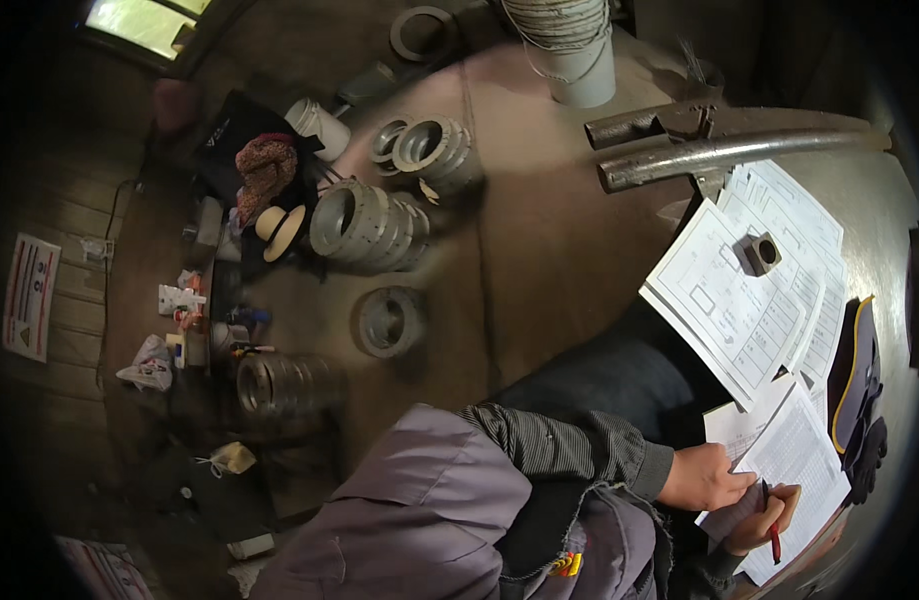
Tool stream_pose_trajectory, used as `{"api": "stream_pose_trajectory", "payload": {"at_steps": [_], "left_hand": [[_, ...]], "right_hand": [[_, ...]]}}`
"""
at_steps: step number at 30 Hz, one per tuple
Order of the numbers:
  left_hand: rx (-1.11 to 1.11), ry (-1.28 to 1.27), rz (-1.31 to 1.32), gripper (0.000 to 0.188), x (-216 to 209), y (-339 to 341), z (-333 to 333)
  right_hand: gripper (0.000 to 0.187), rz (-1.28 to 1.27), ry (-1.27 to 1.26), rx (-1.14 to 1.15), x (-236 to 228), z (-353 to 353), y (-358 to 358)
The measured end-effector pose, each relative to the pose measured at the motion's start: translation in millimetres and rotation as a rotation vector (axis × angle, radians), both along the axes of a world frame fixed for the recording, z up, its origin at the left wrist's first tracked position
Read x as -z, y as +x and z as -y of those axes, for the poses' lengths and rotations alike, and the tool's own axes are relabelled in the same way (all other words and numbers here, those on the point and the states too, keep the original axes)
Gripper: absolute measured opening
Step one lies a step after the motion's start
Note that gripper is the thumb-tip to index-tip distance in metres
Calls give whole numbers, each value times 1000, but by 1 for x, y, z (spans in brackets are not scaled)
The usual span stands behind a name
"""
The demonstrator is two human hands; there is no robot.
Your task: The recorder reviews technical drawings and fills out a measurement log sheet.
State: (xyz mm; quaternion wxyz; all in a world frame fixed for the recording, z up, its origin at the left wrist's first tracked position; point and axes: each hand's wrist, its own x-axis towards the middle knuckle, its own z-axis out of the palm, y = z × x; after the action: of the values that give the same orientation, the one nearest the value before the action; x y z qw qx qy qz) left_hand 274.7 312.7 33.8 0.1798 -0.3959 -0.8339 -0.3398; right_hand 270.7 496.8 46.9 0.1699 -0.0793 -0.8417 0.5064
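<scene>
My left hand (704, 478), in a dark striped sleeve, lies flat on the edge of a printed sheet of paper (804, 455) and holds it down. Just below it, my right hand (767, 518) grips a red pen (773, 540) with its tip over the same sheet. The sheet sits at the lower right of a brown table (539, 250). My grey jacket fills the lower middle of the view.
Technical drawings (734, 300) lie above the sheet, weighted by a small metal block (761, 252). A steel pipe and bar (729, 150) cross the top right. Stacks of grey metal rings (364, 222) stand to the left, a white bucket (579, 60) at the top, and dark gloves (859, 400) at the right.
</scene>
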Motion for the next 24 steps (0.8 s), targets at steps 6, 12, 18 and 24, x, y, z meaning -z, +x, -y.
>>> {"api": "stream_pose_trajectory", "payload": {"at_steps": [6, 12, 18, 24], "left_hand": [[-10, -12, -43, 23, 4, -4, -5], [0, -4, -106, 21, 7, -7, -3], [20, -49, -122, 15, 3, -2, 1], [-33, -87, -78, 19, -8, -6, 30]], "right_hand": [[12, 12, -53, -8, 0, -4, -4], [6, -57, -164, -31, 5, -6, -6], [7, -33, -265, -50, -8, 4, 0], [22, -139, -701, -118, -5, 32, 2]]}}
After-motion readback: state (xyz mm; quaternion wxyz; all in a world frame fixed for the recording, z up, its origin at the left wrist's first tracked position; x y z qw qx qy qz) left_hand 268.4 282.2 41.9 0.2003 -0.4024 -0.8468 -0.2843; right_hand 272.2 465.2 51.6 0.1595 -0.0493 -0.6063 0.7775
